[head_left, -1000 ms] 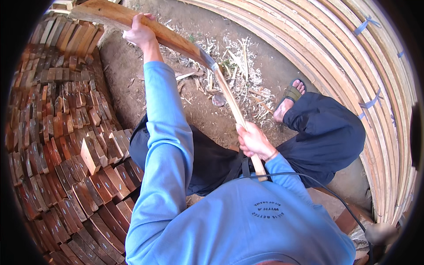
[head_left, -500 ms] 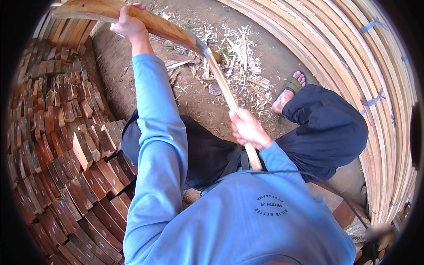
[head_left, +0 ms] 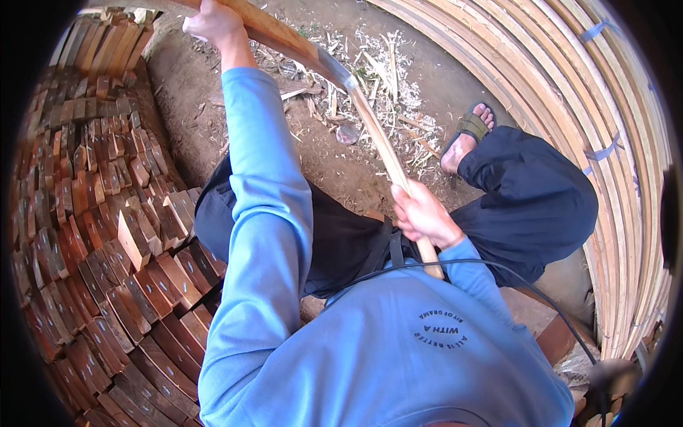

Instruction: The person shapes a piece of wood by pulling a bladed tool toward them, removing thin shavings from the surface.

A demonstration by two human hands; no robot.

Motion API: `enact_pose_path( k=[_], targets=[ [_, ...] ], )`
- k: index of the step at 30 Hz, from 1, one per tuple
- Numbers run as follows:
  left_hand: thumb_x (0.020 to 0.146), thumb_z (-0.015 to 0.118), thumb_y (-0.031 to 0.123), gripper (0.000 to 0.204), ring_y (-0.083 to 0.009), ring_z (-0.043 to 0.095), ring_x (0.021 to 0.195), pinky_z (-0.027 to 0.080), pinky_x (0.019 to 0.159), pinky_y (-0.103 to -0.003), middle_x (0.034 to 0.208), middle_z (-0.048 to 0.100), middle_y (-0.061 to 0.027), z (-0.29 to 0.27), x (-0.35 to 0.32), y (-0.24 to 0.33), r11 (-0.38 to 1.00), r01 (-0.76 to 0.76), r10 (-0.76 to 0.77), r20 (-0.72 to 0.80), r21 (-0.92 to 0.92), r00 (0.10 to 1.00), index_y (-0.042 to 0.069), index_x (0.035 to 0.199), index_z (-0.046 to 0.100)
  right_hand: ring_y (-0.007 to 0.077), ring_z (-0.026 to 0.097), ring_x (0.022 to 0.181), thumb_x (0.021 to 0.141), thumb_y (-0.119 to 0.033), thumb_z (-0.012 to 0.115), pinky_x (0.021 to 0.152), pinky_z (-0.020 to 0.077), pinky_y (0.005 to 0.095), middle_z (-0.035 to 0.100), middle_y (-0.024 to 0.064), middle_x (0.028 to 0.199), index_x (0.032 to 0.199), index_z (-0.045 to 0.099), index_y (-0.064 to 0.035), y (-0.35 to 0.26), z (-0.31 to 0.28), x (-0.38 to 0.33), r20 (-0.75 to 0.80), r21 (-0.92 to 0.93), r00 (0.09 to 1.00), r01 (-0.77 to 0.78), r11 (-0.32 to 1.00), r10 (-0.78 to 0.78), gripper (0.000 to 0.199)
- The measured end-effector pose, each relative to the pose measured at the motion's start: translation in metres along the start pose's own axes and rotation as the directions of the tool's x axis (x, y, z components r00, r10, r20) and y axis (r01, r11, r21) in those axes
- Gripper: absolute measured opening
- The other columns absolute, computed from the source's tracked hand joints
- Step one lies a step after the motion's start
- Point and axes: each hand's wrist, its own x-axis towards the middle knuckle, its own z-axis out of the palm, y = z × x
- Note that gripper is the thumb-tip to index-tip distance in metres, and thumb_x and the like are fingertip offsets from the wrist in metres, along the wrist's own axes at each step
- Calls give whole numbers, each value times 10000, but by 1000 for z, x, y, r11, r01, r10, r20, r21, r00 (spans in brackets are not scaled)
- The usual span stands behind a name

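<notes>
I wore a light blue long-sleeved top — plain cloth, softly creased along both arms, the sleeves reaching right down to my wrists. On the chest sat a small dark ring of printed lettering. My left hand [head_left: 212,23] and right hand [head_left: 425,213] were bare, with no gloves, rings or watch. A thin black cable curved across my front and trailed off to the right side. Dark straps crossed just below the shirt's edge. My trousers were loose and dark navy — baggy, folded in deep wrinkles at the knee. On my bare right foot was an olive-green strapped sandal.
</notes>
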Motion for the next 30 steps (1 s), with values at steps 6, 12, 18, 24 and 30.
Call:
enact_pose_path(
  k=[6,12,18,24,30],
  targets=[
    [816,670,152,241,-230,651,555,529,513,-345,682,683,-153,15,-3,-6,999,44,-42,42,-32,998,-88,828,676,56,341,440,1115,-275,428,349,307,240,394,-40,648,990,428,-123,-16,19,15,-46,60,996,73,996,-71,197],
    [781,623,3,228,-336,674,567,596,567,-428,728,666,-264,26,-5,-14,977,-11,29,79,-215,996,-211,845,575,48,325,456,1118,-324,439,365,293,245,368,-44,657,986,396,-159,-10,18,19,-50,70,998,53,996,-49,216],
    [796,628,17,204,-305,661,559,577,552,-407,707,657,-254,12,6,-1,981,72,-78,-27,-177,997,-183,818,592,52,341,443,1117,-303,430,366,306,248,367,-57,639,1009,423,-132,-5,9,-8,-15,27,1000,21,999,-20,203],
    [786,624,5,201,-305,660,561,571,551,-393,708,663,-251,9,-8,-1,969,50,-42,37,-242,998,-194,796,599,76,381,420,1109,-286,437,332,323,277,392,-37,604,976,443,-95,-12,27,51,-71,16,991,111,994,-109,233],
    [789,621,23,209,-308,653,564,565,547,-394,720,658,-243,-19,5,-2,968,66,-66,6,-243,998,-185,791,599,69,378,399,1105,-274,423,322,328,266,400,-38,606,966,447,-109,-6,4,-11,-2,9,1000,11,1000,-11,217]
  ],
)
